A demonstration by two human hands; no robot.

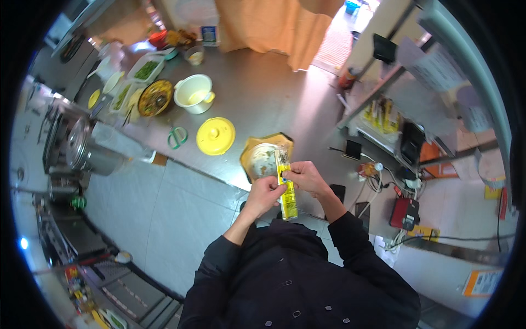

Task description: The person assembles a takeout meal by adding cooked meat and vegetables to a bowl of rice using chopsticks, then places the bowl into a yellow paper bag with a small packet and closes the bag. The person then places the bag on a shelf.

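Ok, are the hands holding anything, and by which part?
Yes: a long yellow packet, gripped around its middle, the left hand from its left side, the right hand from its right, slightly higher up.

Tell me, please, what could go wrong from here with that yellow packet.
The long yellow packet, gripped by the left hand and right hand, could slip and land on the white dish or the floor. That dish sits near the front edge of the counter, so a bump might tip it off.
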